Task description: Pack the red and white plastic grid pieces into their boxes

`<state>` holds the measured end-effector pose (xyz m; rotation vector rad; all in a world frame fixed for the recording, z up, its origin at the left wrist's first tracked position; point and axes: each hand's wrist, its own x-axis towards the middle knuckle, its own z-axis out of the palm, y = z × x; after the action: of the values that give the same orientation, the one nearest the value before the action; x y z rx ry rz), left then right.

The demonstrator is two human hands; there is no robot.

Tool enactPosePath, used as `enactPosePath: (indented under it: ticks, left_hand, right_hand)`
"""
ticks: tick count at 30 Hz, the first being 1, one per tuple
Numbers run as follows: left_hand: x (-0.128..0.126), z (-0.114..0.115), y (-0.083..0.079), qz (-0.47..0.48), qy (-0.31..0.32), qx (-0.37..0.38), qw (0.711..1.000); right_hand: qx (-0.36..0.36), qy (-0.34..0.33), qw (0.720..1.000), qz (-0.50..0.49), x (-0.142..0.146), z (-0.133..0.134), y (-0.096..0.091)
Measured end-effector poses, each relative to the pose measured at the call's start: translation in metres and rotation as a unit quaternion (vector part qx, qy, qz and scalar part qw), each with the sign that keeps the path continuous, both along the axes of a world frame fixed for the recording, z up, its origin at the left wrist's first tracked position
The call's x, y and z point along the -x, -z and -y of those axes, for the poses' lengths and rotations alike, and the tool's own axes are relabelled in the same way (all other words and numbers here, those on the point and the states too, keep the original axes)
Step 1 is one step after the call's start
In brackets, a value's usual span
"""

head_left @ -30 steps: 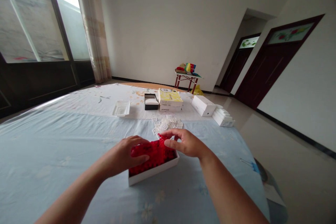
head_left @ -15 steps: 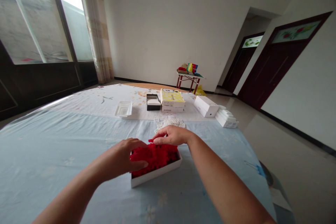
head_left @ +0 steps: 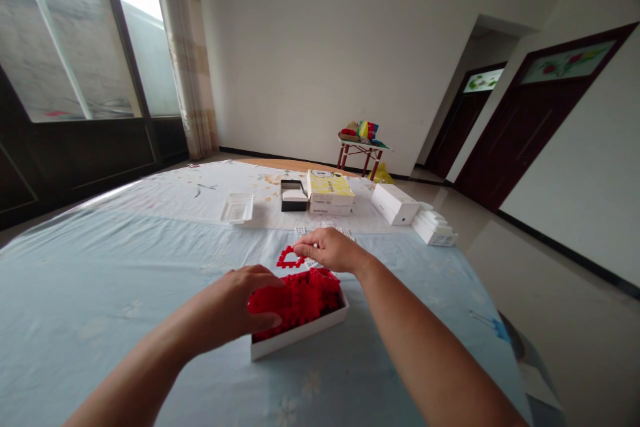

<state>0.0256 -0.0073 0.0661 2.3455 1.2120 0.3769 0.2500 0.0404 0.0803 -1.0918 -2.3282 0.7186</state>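
1. The step in hand looked to be handling a single red frame (head_left: pixel 290 265), held just beyond the far side of an open box (head_left: pixel 300 335) on the cloth-covered bench (head_left: pixel 150 267).
2. The right hand's (head_left: pixel 323 250) grip pinched the frame at its right end.
3. The left hand (head_left: pixel 253 300) lay over the box's left part, thumb and fingers apart around red pieces (head_left: pixel 305 297); whether it gripped any, I could not tell.
4. The next move seemed to call for a steady pinch, keeping the frame clear of the crowded box.
5. Counted: one frame in the right hand; the boxed red pieces overlapped too much to count, and the white pieces (head_left: pixel 301 231) were mostly hidden behind that hand.
6. Farther back were one shallow tray (head_left: pixel 237 208), one black box (head_left: pixel 294 197), one yellow-and-white box (head_left: pixel 330 193), one plain white box (head_left: pixel 395 205) and one stack of white trays (head_left: pixel 434 225).
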Motion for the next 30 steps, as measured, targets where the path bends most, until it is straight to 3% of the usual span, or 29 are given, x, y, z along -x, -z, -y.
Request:
enactPosePath:
  ticks: [5, 11, 18, 25, 30]
  left_hand:
    - [0.001, 0.003, -0.004, 0.008, 0.006, 0.040, 0.999]
    - [0.001, 0.003, -0.007, 0.004, 0.006, 0.055, 0.998]
    - [0.000, 0.002, -0.005, -0.002, 0.007, 0.052, 0.999]
    - [0.008, 0.001, -0.011, 0.014, -0.010, 0.045, 0.999]
    - [0.015, -0.001, -0.007, -0.025, -0.025, 0.065, 0.997]
  right_hand:
    - [-0.051, -0.034, 0.998, 0.006, 0.011, -0.003, 0.008]
    - [0.005, -0.059, 0.997, 0.042, 0.013, -0.004, 0.013]
    - [-0.007, -0.091, 0.990, 0.104, 0.022, -0.009, 0.027]
    - [0.034, -0.016, 0.999, 0.035, 0.012, -0.010, 0.027]
    - [0.090, -0.042, 0.993, 0.068, 0.011, -0.011, 0.031]
